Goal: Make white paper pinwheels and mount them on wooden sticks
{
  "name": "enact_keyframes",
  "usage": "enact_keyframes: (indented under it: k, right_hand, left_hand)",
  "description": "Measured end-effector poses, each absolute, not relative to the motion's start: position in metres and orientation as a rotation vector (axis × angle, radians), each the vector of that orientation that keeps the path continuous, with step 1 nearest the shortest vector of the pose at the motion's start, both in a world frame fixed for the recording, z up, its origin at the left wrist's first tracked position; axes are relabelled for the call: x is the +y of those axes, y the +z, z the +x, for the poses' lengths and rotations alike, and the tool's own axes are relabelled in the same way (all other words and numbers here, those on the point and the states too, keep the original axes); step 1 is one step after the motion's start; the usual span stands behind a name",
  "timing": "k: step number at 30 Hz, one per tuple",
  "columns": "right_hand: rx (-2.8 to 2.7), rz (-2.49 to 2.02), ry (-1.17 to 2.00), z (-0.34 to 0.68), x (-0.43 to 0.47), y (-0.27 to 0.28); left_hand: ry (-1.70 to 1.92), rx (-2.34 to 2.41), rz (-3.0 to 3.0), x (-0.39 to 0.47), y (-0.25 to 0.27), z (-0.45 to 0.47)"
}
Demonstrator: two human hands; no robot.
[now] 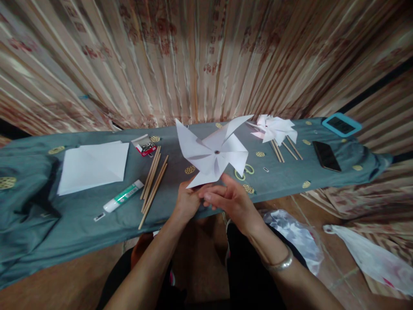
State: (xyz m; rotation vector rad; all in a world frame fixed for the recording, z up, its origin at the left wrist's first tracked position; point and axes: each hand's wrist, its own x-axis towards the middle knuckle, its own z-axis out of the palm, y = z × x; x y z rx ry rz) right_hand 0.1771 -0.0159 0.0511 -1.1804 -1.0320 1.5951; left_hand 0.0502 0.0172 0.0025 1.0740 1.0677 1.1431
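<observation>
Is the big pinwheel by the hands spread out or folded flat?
Spread out: the big pinwheel has its pointed white blades fanned wide around its middle, with gaps between the tips.

White paper pinwheel (206, 160), plain; grey-green bench cloth (284, 175), yellow pineapple print. Beige pleated fabric curtain (200, 51), reddish-brown floral motifs. White-and-green plastic tube (123, 196).

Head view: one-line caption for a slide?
Left hand and right hand together at a white pinwheel, sticks and a tube lying to the left.
</observation>
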Motion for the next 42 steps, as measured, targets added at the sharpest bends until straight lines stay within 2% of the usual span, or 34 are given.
enact_keyframes:
  k: [9, 21, 37, 42]
  right_hand:
    - [-1.130, -1.294, 1.383, 0.187, -0.020, 0.035]
    - [-1.608, -1.597, 0.637, 0.213, -0.017, 0.033]
    - [-1.651, -1.644, 0.779, 0.206, -0.015, 0.023]
    - [-1.630, -1.679, 0.721, 0.213, -0.008, 0.025]
  left_hand:
    - [1.197, 1.092, 0.942, 0.019, 0.006, 0.052]
    - [1.219, 0.989, 0.853, 0.019, 0.003, 0.060]
    - [1.230, 1.022, 0.775, 0.019, 0.003, 0.075]
    - [1.210, 0.969, 0.774, 0.020, 0.001, 0.078]
